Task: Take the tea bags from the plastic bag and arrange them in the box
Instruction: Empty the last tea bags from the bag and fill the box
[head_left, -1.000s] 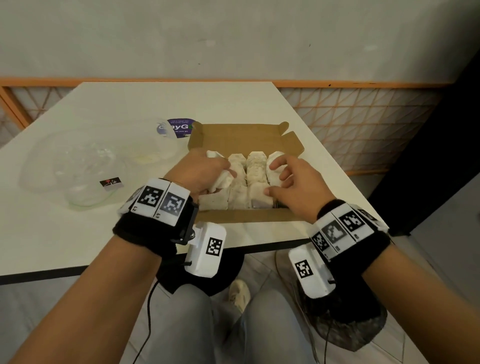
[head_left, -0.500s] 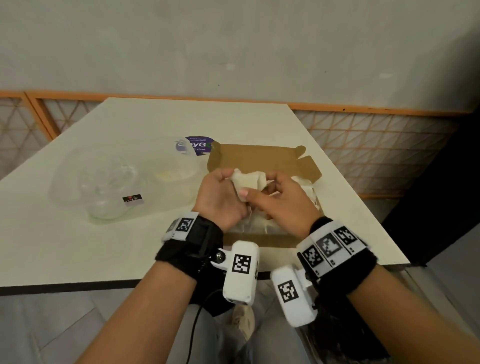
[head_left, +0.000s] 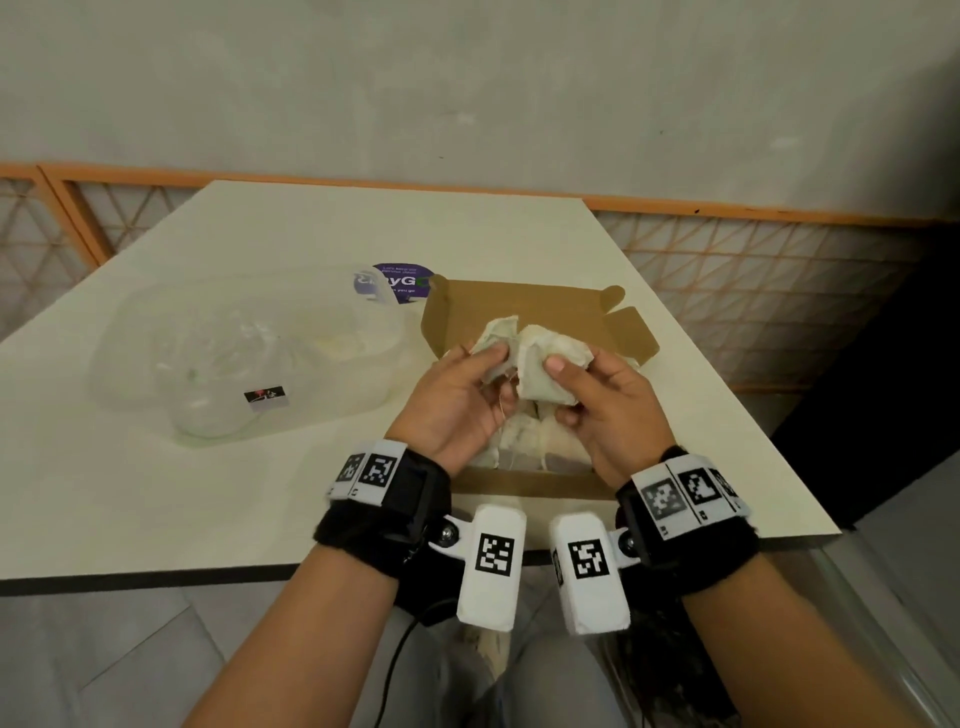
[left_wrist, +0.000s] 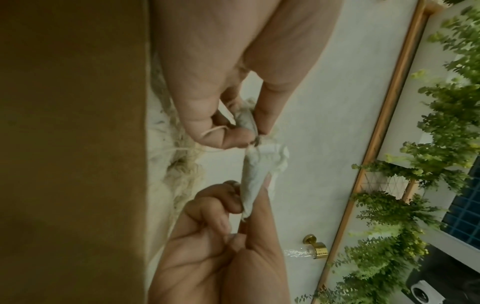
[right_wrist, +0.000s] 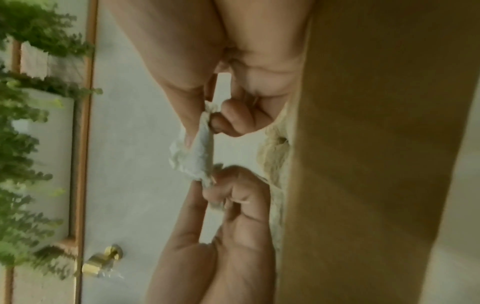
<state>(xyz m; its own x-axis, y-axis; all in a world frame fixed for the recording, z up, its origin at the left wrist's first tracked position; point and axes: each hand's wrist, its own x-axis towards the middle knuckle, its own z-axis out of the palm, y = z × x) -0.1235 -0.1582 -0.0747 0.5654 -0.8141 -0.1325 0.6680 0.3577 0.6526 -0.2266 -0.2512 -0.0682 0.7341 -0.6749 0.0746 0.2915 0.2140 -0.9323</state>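
Observation:
An open brown cardboard box lies on the white table, with several pale tea bags packed inside. Above it my left hand pinches a crumpled tea bag between thumb and fingers. My right hand pinches a second tea bag that touches the first. The left wrist view shows my left hand pinching paper and a loose string, and the tea bag stretching down to the right hand. The right wrist view shows my right hand pinching the tea bag. The clear plastic bag lies left of the box.
A purple round label shows behind the bag's far end. The table's front edge runs just below my wrists, its right edge close beside the box. An orange-framed lattice railing stands behind the table.
A second ago both hands pressed on the tea bags inside the box. They have risen and come together, each now pinching a tea bag above it.

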